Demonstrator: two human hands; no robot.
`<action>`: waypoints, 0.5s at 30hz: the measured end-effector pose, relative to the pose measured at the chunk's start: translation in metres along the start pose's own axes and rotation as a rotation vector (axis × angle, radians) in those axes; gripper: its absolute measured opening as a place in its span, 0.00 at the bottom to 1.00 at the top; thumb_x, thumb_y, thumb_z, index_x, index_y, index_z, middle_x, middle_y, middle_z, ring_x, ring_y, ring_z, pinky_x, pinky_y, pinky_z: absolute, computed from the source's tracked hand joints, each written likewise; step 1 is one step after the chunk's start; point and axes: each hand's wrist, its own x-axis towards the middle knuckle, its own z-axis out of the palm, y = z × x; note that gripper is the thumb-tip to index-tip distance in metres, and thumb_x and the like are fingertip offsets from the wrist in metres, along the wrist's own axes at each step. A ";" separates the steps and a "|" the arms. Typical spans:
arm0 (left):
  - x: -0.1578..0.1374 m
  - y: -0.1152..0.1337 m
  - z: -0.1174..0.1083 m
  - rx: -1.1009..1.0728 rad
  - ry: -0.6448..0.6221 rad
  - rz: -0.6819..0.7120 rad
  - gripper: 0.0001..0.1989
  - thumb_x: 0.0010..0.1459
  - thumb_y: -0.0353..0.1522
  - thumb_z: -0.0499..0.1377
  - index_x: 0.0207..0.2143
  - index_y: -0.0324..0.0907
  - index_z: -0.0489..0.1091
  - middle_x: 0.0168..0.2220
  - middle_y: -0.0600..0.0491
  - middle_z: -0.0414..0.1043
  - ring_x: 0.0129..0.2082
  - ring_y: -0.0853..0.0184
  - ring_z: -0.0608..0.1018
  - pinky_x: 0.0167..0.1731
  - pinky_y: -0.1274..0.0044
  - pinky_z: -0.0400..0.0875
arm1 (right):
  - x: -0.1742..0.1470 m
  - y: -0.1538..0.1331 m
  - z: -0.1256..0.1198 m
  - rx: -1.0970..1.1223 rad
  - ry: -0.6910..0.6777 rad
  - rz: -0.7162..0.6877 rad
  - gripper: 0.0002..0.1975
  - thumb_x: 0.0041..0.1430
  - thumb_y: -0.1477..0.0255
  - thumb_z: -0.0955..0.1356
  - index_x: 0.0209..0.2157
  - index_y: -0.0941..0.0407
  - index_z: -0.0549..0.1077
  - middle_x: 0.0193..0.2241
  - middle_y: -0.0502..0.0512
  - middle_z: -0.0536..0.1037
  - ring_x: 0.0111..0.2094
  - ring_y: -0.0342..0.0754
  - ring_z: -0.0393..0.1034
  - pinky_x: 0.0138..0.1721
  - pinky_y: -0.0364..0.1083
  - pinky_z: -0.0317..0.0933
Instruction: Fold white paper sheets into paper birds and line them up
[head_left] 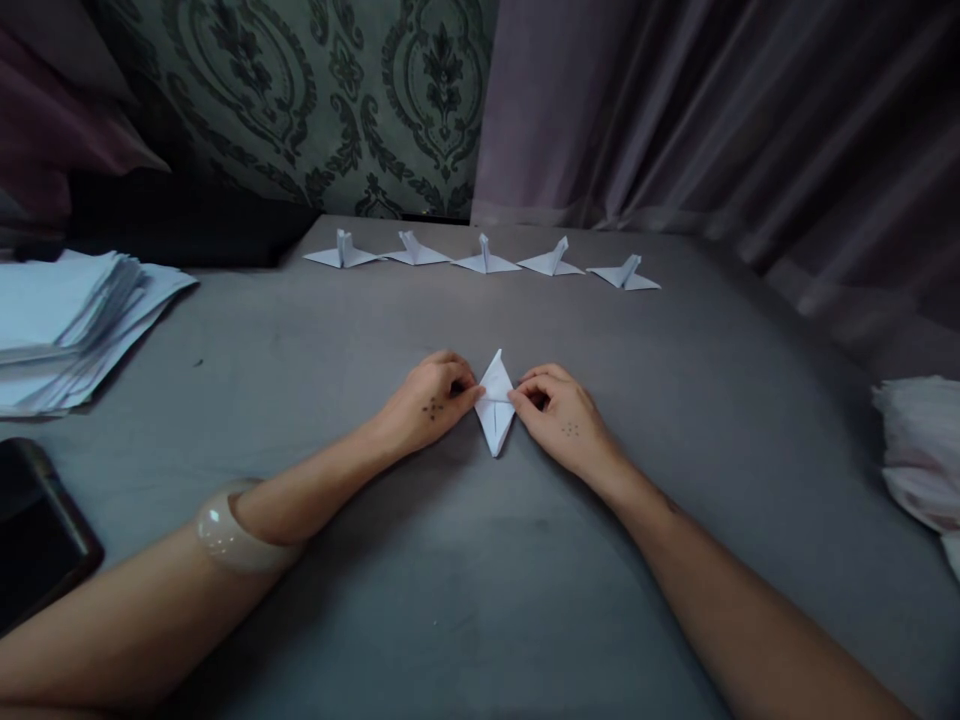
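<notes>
A small white sheet of folded paper (496,410), shaped like a narrow diamond with a crease across its middle, lies on the grey surface in front of me. My left hand (435,400) pinches its left corner between thumb and fingers. At the opposite corner, my right hand (562,412) grips the paper the same way. Both hands bear small dark dot marks on their backs, and a pale bangle (236,530) circles the left forearm. Farther back, several finished-looking paper birds, among them a middle one (485,260), stand in a row with wings spread.
A stack of white paper (67,310) lies at the left, with a black cloth (180,220) behind it. A dark phone (37,530) rests near the left edge. Crumpled whitish material (922,450) is at the far right. Curtains (637,110) and patterned wallpaper (337,90) border the back.
</notes>
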 end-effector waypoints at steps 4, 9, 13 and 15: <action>0.001 -0.001 0.001 0.023 0.012 0.018 0.10 0.60 0.33 0.55 0.28 0.39 0.72 0.37 0.47 0.72 0.35 0.65 0.73 0.38 0.71 0.69 | 0.001 0.000 0.000 -0.002 0.002 0.001 0.07 0.54 0.72 0.68 0.24 0.56 0.72 0.35 0.55 0.74 0.27 0.42 0.67 0.33 0.45 0.63; 0.001 -0.003 0.003 0.052 0.027 0.026 0.10 0.60 0.34 0.55 0.28 0.39 0.71 0.37 0.47 0.71 0.35 0.65 0.72 0.38 0.71 0.69 | 0.001 -0.001 -0.001 -0.013 -0.014 -0.003 0.08 0.55 0.72 0.67 0.23 0.56 0.71 0.35 0.55 0.73 0.26 0.41 0.66 0.31 0.45 0.62; 0.001 -0.002 0.003 0.051 0.028 0.013 0.10 0.59 0.35 0.56 0.29 0.39 0.71 0.37 0.47 0.71 0.34 0.65 0.72 0.37 0.71 0.69 | 0.001 -0.001 -0.001 -0.015 -0.026 0.008 0.08 0.56 0.71 0.67 0.23 0.56 0.71 0.36 0.55 0.73 0.26 0.41 0.65 0.31 0.45 0.62; 0.001 -0.002 0.003 0.049 0.027 0.011 0.10 0.59 0.35 0.56 0.29 0.39 0.71 0.37 0.47 0.70 0.35 0.65 0.72 0.37 0.71 0.69 | 0.001 -0.001 0.000 -0.018 -0.020 0.009 0.08 0.56 0.71 0.67 0.24 0.56 0.70 0.36 0.55 0.73 0.26 0.41 0.65 0.32 0.45 0.62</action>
